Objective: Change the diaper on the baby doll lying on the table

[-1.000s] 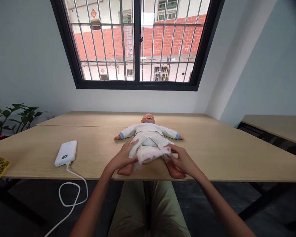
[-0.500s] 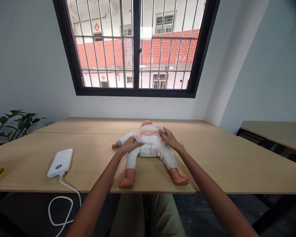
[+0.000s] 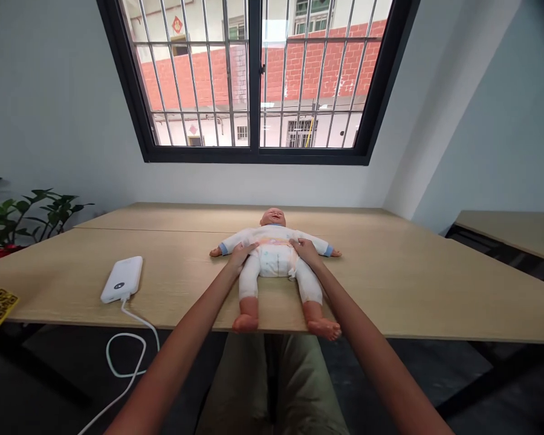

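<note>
The baby doll (image 3: 272, 235) lies on its back near the front edge of the wooden table (image 3: 412, 284), feet over the rim, with a diaper (image 3: 275, 262) pulled up over its belly. The left hand (image 3: 239, 255) and right hand (image 3: 304, 251) rest open at either side of the diaper's waist, fingers laid flat and clasping nothing. This looks like the smoothing-and-closing stage; fastening calls for pinching each side tab, too small to see.

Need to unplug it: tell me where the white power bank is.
Head view: the power bank lies flat on the left of the table, left of the doll and the left hand, its white cable dropping over the near edge.
</note>
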Tool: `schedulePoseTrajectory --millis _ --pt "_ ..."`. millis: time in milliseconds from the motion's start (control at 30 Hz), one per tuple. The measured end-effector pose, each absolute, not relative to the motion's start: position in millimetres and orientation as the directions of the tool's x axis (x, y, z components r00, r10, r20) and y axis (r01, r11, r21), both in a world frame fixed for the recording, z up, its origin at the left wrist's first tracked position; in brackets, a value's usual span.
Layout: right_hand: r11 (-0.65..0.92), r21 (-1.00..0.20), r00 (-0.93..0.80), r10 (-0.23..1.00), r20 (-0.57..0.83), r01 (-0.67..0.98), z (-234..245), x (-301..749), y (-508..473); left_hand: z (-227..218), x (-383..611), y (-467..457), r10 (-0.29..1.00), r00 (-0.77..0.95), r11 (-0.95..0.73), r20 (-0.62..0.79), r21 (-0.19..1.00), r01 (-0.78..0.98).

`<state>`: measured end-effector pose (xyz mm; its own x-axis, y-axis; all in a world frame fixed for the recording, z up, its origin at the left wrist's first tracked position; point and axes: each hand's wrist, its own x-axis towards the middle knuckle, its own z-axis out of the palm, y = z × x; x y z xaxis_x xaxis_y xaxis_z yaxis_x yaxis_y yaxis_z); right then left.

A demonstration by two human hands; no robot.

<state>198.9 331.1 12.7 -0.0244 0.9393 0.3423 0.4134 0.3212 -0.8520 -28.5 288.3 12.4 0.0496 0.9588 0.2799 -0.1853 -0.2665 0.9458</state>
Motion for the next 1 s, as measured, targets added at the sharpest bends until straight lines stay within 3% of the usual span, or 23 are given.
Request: schedulePoseTrajectory --millis 100,333,500,567,633,700,733,833,1000 --pt "0.273 -0.872 0.018 0.952 0.306 0.406 9 201 330 8 -32 288 0.961 0.045 -0.258 0.273 0.943 -0.208" --pt "0.266 -0.884 0.114 0.937 0.331 0.383 4 204 326 15 -40 285 0.894 -0.223 -0.374 0.388 0.922 0.102" --pt "0.281 -0.871 0.137 0.922 0.361 0.403 7 204 326 40 -41 268 0.749 -0.361 -0.471 0.555 0.83 0.298" --pt "0.288 -0.865 0.14 0.918 0.372 0.411 9 204 324 53 -30 253 0.721 -0.175 -0.564 0.671 0.714 0.414" --pt "0.288 -0.863 0.131 0.92 0.37 0.415 11 203 322 62 -13 240 0.659 0.219 -0.7 0.72 0.48 0.529" --pt "0.282 -0.865 0.115 0.927 0.358 0.416 15 205 319 66 5 234 0.567 0.562 -0.798 0.602 0.234 0.555" --pt "0.277 -0.865 0.107 0.931 0.349 0.418 17 207 317 65 13 234 0.548 0.649 -0.813 0.527 0.154 0.561" --pt "0.254 -0.866 0.089 0.943 0.32 0.43 23 219 313 55 26 244 0.592 0.703 -0.772 0.394 0.029 0.635" --pt "0.224 -0.847 0.045 0.959 0.279 0.481 24 252 305 41 21 259 0.623 0.681 -0.745 0.385 0.027 0.666"
